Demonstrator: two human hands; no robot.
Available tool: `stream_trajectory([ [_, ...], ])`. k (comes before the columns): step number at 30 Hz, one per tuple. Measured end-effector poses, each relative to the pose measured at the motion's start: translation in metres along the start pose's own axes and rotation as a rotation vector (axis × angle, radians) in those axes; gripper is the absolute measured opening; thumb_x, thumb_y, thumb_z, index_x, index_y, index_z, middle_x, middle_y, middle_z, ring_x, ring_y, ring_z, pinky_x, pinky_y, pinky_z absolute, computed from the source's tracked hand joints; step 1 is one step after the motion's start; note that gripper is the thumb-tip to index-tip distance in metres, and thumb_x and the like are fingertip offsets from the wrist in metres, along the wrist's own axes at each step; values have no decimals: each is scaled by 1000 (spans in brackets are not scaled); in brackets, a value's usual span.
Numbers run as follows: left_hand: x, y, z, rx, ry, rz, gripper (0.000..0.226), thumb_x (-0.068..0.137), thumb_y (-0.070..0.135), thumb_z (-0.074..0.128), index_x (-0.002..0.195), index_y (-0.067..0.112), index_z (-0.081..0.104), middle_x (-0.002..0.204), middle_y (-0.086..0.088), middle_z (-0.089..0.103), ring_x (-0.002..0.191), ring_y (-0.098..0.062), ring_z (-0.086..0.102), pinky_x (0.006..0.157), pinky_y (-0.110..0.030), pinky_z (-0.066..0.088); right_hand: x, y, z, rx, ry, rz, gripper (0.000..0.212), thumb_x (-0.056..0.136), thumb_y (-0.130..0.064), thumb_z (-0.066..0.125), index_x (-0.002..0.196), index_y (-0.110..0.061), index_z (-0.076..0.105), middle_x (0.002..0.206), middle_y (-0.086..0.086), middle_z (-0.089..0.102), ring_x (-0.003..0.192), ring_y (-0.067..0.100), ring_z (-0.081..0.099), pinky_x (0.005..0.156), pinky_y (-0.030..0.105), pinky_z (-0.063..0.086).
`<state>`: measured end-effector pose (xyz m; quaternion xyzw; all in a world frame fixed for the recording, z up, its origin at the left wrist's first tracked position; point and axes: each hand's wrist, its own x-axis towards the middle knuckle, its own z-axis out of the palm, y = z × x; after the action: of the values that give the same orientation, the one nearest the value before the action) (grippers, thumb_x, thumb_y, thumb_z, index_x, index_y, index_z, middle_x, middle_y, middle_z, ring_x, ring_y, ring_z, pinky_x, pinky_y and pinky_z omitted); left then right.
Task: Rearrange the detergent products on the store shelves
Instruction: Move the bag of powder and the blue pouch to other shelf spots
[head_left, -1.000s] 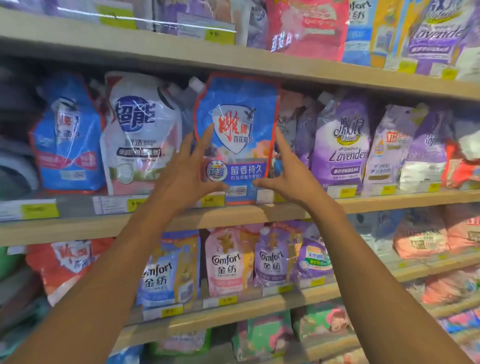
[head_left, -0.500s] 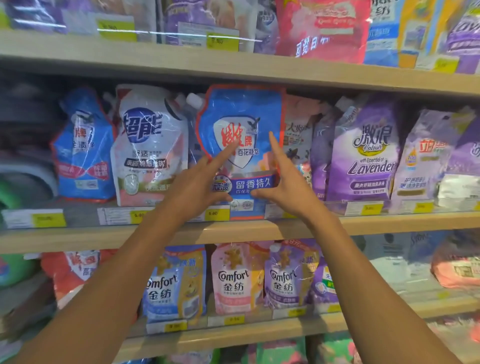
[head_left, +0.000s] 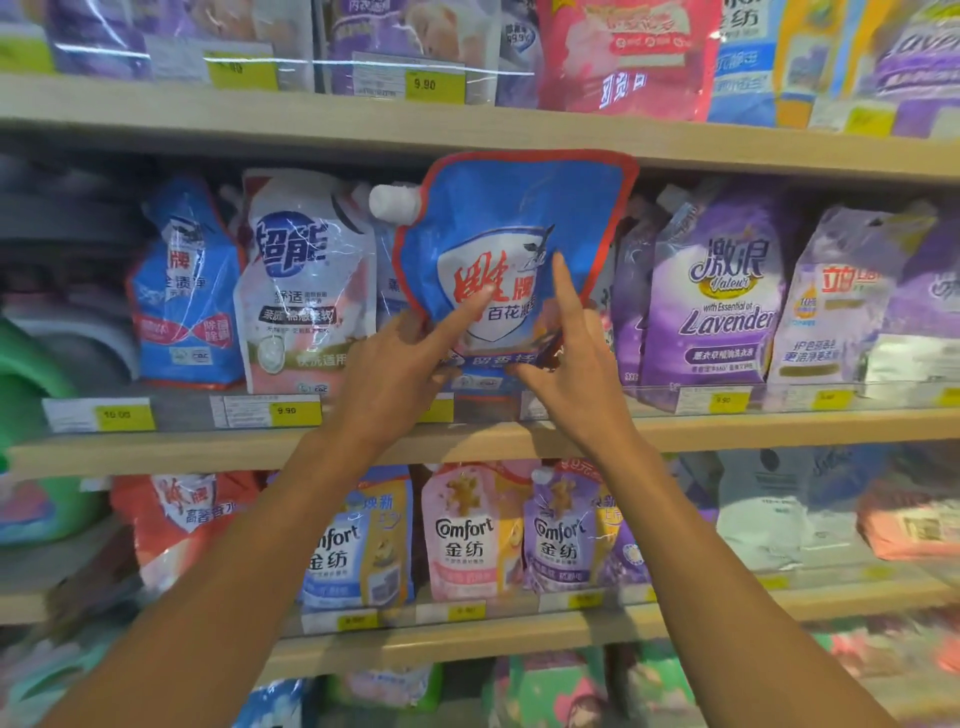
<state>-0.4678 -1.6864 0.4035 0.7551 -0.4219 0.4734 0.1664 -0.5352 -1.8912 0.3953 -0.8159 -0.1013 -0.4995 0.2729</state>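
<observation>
Two bare arms are stretched up from the bottom of the view toward the middle shelf (head_left: 779, 428). The left hand (head_left: 395, 374) is seen at about 9 o'clock from the bottom of a blue pouch (head_left: 511, 249), and the right hand (head_left: 576, 374) is seen at about 3 o'clock from it. The lower part of the pouch is pinched between both hands. On each hand the pointer finger is laid flat on the front of the pouch, and the thumb is pressed on its bottom band. The other fingers are hidden behind the pouch, so how far they are curled cannot be told.

The blue pouch is held upright, with its bottom just above the front edge of the middle shelf. Its red-edged top is seen up against the wooden shelf above (head_left: 311, 127). A white cap (head_left: 392, 201) is seen at its top corner, at about 10 o'clock.

Behind and beside it, more pouches are stood in a row. A white pouch (head_left: 304, 291) is found at 9 o'clock, just beside the left hand. A purple Lavender pouch (head_left: 722, 296) is found at 3 o'clock, near the right hand.

Yellow price tags (head_left: 293, 413) are stuck along the shelf edge. Comfort pouches (head_left: 467, 535) are lined up on the shelf below, between the two arms.
</observation>
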Motion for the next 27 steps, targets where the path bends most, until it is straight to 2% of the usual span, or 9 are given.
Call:
stream_trajectory([
  [3,2,6,-13,-7,69,8,97,79,11,81,150,40,22,107,-7,63,81,-25,59,52,-35,50,3,-10,-6,4,74,-38,125,77,-6,79,149,-68,-3,111,3,46,91,18,62,77,38,61],
  [5,3,8,-21,2,90,6,99,80,12,80,151,43,18,109,-7,63,82,-25,59,54,-36,51,4,-17,-10,21,96,-46,126,76,-2,78,149,-69,-1,121,4,46,102,25,63,81,42,62],
  [7,1,10,-29,12,102,16,99,79,12,81,150,41,20,110,-8,62,81,-25,59,53,-35,50,0,-27,-14,12,101,-54,127,75,-1,77,149,-68,-2,122,3,45,105,27,63,82,45,61],
  [13,-25,14,-57,-33,79,-4,100,81,14,80,150,46,15,115,-7,61,76,-24,59,52,-37,52,-24,-64,-24,-39,59,-48,124,79,-8,81,151,-66,-2,104,-1,43,86,21,60,75,47,60],
  [17,-53,12,-89,-62,154,-17,102,77,14,84,151,44,20,105,-2,62,81,-16,56,52,-32,50,-40,-108,-25,-49,38,-55,126,78,-9,84,151,-66,-1,109,3,48,88,14,60,75,47,60],
  [19,-70,9,-111,-57,191,-42,102,75,16,85,151,43,23,94,0,57,75,-12,49,52,-28,47,-48,-135,-23,-61,32,-56,127,78,-11,86,151,-65,-2,104,2,50,82,10,56,72,46,60],
  [22,-103,3,-154,-52,195,-70,105,76,20,84,152,46,17,86,-1,47,68,-15,44,54,-30,46,-67,-184,-16,-92,44,-82,125,78,-17,87,153,-61,-3,101,0,51,79,11,55,66,42,59],
  [25,-137,-5,-202,-45,183,-97,105,77,24,83,152,48,15,86,-2,46,68,-14,40,55,-32,43,-89,-237,-5,-84,57,-92,120,79,-15,87,158,-50,4,111,-1,44,77,9,55,61,41,58],
  [27,-157,-12,-234,-55,175,-92,105,74,25,84,152,46,16,85,-1,42,71,-19,46,54,-33,44,-104,-272,3,-74,54,-88,117,81,-16,86,159,-45,5,111,-2,42,74,12,51,60,43,57],
])
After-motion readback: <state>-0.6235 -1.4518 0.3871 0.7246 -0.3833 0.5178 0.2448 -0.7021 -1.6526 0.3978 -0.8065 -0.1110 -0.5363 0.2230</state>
